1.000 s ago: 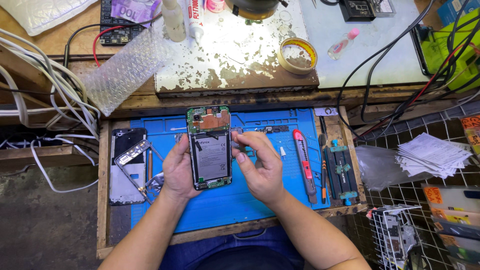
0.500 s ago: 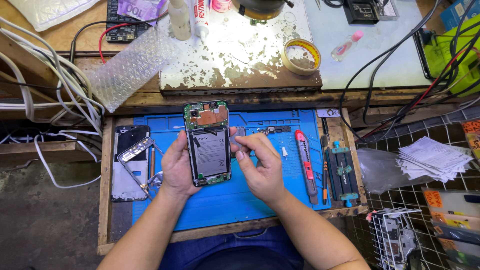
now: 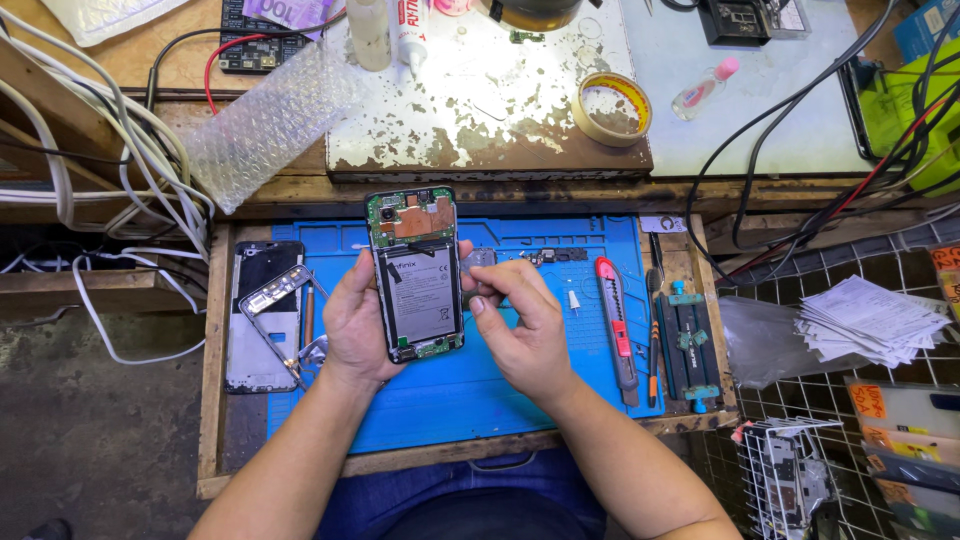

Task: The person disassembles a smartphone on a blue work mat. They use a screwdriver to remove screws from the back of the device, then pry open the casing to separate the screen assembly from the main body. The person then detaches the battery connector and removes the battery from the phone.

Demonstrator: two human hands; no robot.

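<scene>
While my left hand (image 3: 358, 325) grips the opened phone (image 3: 418, 272) above the blue mat (image 3: 450, 385), little has changed.
My right hand (image 3: 520, 325) now pinches a small grey part (image 3: 480, 262) at its right edge, fingers closed.

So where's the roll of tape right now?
The roll of tape lies flat on the worn white board beyond the blue mat, up-right of the opened phone.

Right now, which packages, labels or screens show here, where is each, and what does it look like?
Opened phone: in the left hand, back off, grey labelled battery.
White tube: top centre, red print.
Separate screen panel: left of the blue mat, dark and rectangular.
Orange-labelled packets: lower right.
Right hand: pinches a small part beside the phone.
</scene>
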